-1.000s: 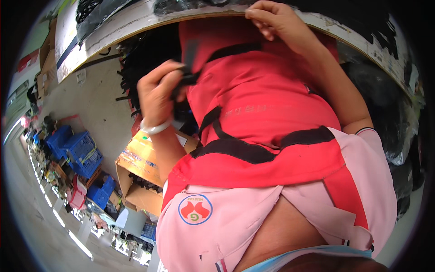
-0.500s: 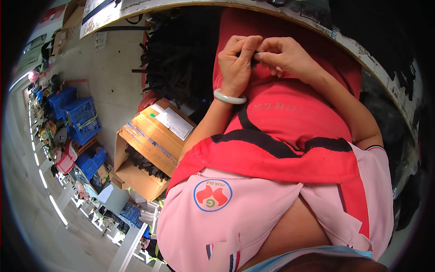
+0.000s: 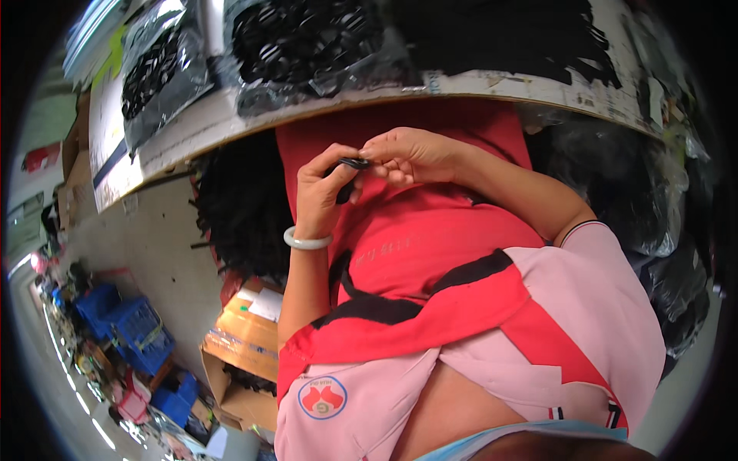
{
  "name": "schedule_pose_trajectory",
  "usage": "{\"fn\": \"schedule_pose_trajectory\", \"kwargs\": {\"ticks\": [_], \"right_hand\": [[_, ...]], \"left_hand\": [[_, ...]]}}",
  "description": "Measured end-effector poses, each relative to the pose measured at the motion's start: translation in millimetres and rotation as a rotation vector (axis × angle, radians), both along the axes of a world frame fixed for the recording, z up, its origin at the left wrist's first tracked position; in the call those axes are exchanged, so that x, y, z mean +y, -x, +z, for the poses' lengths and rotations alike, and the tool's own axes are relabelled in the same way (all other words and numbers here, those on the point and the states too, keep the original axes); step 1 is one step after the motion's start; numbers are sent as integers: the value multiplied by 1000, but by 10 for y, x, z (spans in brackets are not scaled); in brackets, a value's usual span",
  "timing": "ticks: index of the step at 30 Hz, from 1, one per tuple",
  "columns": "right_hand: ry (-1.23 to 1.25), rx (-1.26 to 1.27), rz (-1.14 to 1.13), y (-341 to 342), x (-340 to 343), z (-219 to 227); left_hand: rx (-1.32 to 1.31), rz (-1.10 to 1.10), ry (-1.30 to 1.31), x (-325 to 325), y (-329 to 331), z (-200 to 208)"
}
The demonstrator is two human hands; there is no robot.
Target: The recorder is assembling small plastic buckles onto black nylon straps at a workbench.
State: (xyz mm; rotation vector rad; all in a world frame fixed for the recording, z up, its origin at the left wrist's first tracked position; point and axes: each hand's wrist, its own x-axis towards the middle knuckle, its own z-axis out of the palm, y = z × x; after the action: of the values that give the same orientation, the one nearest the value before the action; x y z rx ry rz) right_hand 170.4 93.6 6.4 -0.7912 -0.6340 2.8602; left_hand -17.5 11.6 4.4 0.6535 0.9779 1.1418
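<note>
Over the red apron (image 3: pixel 407 223) on my lap, both hands come together. My left hand (image 3: pixel 319 188), a pale bangle at its wrist, is closed round a small glossy black piece (image 3: pixel 355 163) with a dark part showing below the thumb. Its exact kind is hard to make out. At the right end of that piece, the thumb and fingers of my right hand (image 3: pixel 407 154) are pinched together; whether they also grip something is hidden.
Ahead, a worktable (image 3: pixel 223 127) bears clear bags of glossy black pieces (image 3: pixel 307 38) and a pile of black strips (image 3: pixel 507 38). An open cardboard box (image 3: pixel 242 330) stands at my left, with blue crates (image 3: pixel 138 330) beyond. Dark plastic bags (image 3: pixel 615 177) lie at right.
The view has shifted, so more of the tabletop and its bags shows. My hands appear lower and further left, and the glossy black piece between them is now plainly visible.
</note>
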Motion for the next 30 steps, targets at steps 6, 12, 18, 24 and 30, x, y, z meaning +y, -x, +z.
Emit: {"fn": "schedule_pose_trajectory", "kwargs": {"ticks": [6, 12, 18, 24, 30], "right_hand": [[-1545, -675, -455, -449, 764, 307], [-2465, -1012, -510, -679, 1563, 369], [-2225, -818, -610, -587, 1401, 877], [-1608, -423, -248, -281, 470, 1195], [-905, -424, -133, -218, 145, 470]], "left_hand": [[-85, -61, 45, 105, -48, -24], [-57, -186, 89, 200, -160, -25], [-7, -23, 118, 184, -211, -23], [72, 138, 90, 246, -212, 130], [209, 208, -39, 276, -327, 188]]}}
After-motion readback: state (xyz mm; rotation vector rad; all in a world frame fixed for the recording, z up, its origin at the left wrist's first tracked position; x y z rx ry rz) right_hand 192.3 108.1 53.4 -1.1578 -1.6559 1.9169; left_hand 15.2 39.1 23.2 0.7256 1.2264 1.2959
